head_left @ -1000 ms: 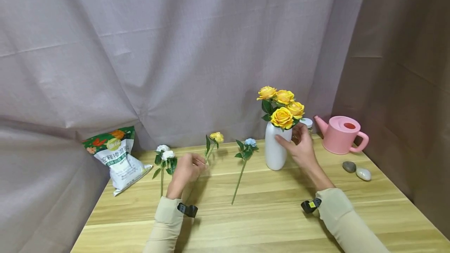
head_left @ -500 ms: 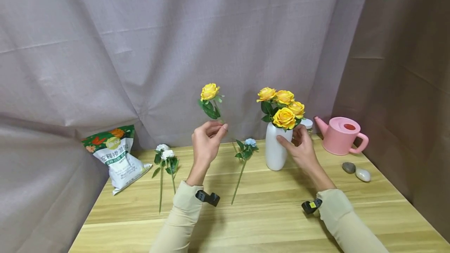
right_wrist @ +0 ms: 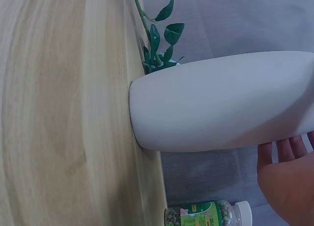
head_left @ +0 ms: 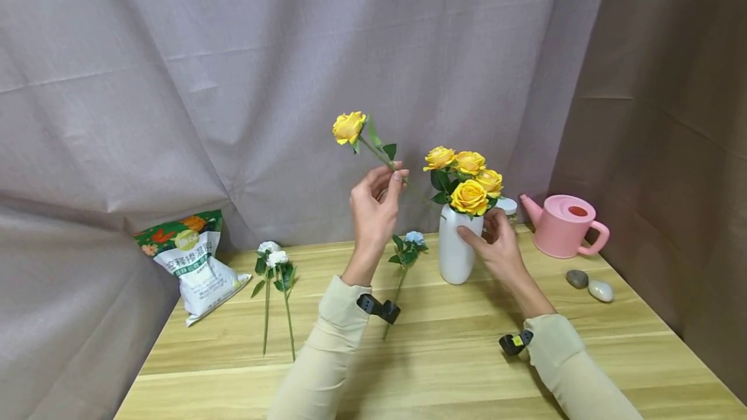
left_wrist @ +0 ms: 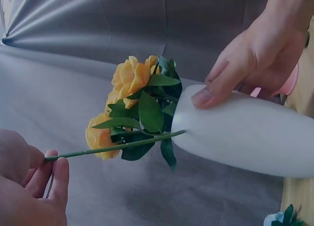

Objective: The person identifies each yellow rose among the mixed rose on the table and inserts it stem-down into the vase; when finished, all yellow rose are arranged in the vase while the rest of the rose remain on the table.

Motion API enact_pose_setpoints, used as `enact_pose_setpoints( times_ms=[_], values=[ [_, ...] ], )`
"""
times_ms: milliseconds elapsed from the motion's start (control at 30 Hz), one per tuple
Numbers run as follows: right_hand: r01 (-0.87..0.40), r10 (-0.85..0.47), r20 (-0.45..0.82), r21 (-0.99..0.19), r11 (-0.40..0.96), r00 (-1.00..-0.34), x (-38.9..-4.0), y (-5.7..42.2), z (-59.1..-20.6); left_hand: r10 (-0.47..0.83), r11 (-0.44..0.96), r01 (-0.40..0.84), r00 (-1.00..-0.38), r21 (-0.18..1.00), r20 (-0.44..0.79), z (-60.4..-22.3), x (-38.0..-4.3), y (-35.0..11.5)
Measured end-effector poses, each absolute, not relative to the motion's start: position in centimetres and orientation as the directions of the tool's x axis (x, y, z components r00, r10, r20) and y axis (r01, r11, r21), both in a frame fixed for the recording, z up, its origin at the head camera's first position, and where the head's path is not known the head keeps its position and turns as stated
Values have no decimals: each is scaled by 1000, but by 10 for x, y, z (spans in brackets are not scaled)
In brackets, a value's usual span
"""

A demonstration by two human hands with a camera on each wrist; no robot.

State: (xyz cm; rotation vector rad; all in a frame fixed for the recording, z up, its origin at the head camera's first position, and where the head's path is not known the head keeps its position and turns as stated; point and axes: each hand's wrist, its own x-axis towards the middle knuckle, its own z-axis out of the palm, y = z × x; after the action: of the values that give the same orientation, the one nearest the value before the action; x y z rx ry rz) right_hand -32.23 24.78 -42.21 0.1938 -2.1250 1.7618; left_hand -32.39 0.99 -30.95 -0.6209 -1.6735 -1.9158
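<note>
My left hand (head_left: 373, 209) pinches the green stem of a yellow rose (head_left: 348, 128), raised left of the vase with its bloom tilted left. In the left wrist view the stem (left_wrist: 117, 148) runs from those fingertips across the leaves, and its lower end overlaps the vase's side near the mouth. The white vase (head_left: 456, 258) stands upright on the table, with several yellow roses (head_left: 469, 198) in it. Around the vase's upper right side my right hand (head_left: 500, 245) grips, thumb in front; the right wrist view shows its fingers (right_wrist: 284, 150) against the vase wall.
Right of the vase stand a jar of pellets (right_wrist: 206, 215) and a pink watering can (head_left: 563, 232). Two stones (head_left: 600, 290) lie before the can. A blue flower (head_left: 407, 255), two white flowers (head_left: 277, 258) and a printed bag (head_left: 195, 271) lie leftward. Grey cloth (head_left: 280, 83) hangs behind.
My left hand has lifted the yellow rose off the table and carried it up and rightward toward the vase. The rose has tipped to the left. My right hand keeps its hold on the vase.
</note>
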Motion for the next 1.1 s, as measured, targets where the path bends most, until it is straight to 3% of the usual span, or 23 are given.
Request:
enact_pose_setpoints(
  times_ms=[167, 467, 800, 1100],
  values=[
    [-350, 124, 378, -915, 200, -917, -323, 247, -423, -103, -110, 662, -750, 741, 654, -314, -331, 12],
    [-350, 119, 378, -914, 204, -918, -323, 249, -423, -206, -94, 713, -697, 695, 687, -292, -314, 23],
    [-342, 118, 368, -919, 196, -922, -322, 249, -424, -150, 30, 743, -658, 668, 738, -293, -306, 40],
    [-348, 121, 374, -917, 196, -919, -323, 249, -423, -185, 3, 778, -617, 629, 765, -288, -298, 39]
  ],
)
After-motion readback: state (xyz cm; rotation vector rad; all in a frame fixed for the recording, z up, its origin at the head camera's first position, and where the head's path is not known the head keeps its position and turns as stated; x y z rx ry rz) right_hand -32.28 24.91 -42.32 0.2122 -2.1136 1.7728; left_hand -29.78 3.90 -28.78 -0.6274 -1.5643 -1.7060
